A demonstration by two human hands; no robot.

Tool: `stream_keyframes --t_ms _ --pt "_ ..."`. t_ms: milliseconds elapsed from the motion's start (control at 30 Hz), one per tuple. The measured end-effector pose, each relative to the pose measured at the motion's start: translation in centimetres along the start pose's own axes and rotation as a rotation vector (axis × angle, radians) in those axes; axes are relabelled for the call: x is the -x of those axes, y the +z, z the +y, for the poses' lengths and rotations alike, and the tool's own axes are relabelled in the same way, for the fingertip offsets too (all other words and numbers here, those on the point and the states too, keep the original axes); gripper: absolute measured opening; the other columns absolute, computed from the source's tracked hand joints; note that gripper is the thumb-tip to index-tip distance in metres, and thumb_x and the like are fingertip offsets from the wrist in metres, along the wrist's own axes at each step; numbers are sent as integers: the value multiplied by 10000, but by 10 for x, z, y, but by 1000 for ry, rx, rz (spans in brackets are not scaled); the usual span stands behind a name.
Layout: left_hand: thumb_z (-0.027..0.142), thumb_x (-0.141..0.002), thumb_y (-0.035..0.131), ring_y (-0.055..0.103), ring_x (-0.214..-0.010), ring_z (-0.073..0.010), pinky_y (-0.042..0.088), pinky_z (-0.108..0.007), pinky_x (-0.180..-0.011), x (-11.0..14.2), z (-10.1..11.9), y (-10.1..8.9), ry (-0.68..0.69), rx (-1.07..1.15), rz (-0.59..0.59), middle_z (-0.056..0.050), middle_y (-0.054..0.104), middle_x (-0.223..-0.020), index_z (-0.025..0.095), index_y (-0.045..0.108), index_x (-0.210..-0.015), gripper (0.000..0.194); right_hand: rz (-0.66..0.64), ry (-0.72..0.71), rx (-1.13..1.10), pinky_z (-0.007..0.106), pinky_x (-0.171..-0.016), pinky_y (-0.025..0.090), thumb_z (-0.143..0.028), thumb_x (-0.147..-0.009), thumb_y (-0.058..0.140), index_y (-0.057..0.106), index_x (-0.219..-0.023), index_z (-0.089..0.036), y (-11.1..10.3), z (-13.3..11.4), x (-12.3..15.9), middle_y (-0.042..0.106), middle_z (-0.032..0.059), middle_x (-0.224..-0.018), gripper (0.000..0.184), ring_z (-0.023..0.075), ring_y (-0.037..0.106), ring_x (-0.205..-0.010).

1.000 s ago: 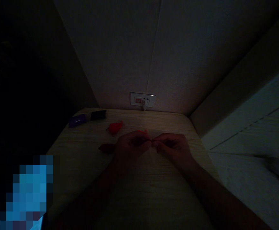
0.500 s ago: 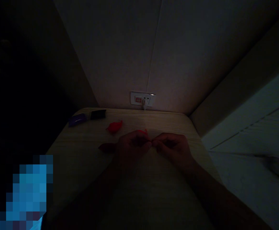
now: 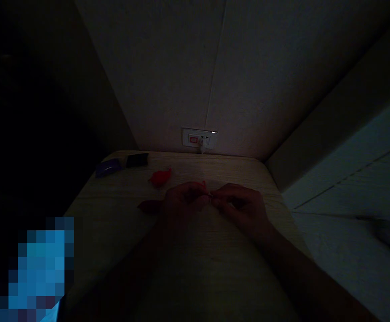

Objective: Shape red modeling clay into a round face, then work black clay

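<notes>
Red shows as a small looped strand just beyond the fingers of the left hand (image 3: 183,201); this red piece (image 3: 204,183) sits between the two hands, over the middle of the pale wooden tabletop (image 3: 235,167). The left grip is pressed together, thumb against forefinger, apparently around the piece, most of which is hidden by the curled fingers. From the right, the right hand (image 3: 243,203) meets it, thumb and forefinger tips pinching what looks like a thin end of the same piece. It is too dim to tell exactly how that end is shaped, or whether the piece touches the wood.

The step in hand looks like fine fingertip work on that end, the left hand seeming to steady and the right to work. As I judge it, the next move calls for a firm left grip and small, careful motions on the right, since so thin an end could easily slip.

Just left of the left hand lies a dark red thing (image 3: 148,206), its right end covered by the hand. Farther back lies a brighter red bundle (image 3: 160,178); at the far left are a purple packet (image 3: 108,168) and a black packet (image 3: 137,160), near each other.
</notes>
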State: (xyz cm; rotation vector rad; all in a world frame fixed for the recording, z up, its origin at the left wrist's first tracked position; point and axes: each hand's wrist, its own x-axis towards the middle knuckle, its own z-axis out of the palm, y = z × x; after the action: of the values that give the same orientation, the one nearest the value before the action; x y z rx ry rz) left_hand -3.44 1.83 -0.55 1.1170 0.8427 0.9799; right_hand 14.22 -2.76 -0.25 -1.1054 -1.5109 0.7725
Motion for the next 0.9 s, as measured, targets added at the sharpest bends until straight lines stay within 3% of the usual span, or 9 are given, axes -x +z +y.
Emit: stream_keyframes --t_ms 333,600,733,900 --pt "220 -670 787 547 -547 -90 426 -216 -552 -2 -5 -2 -17 28 -72 32 654 -597 169 714 -738 112 1 -35 23 283 -588 507 -228 -869 770 808 -946 -231 0 0 1 757 61 -836 86 174 677 -703" --pt "218 -643 790 547 -558 -90 419 -218 -563 0 0 2 -47 40 -20 28 658 -616 167 709 -704 114 -33 -32 34 275 -581 502 -227 -905 730 808 -890 -230 -2 -3 0 741 51 -793 79 160 661 -674" --pt "209 -659 777 540 -558 -88 409 -216 -565 -1 0 2 -34 52 -38 35 640 -595 172 719 -708 84 21 4 19 260 -553 490 -236 -857 778 799 -891 -223 -1 -3 1 742 45 -793 41 149 648 -649" --pt "203 -677 759 543 -559 -90 417 -221 -570 -1 -1 1 -18 83 -52 33 648 -611 182 719 -717 60 12 19 -14 274 -572 503 -238 -814 826 793 -948 -231 1 2 2 747 47 -845 138 147 642 -647"
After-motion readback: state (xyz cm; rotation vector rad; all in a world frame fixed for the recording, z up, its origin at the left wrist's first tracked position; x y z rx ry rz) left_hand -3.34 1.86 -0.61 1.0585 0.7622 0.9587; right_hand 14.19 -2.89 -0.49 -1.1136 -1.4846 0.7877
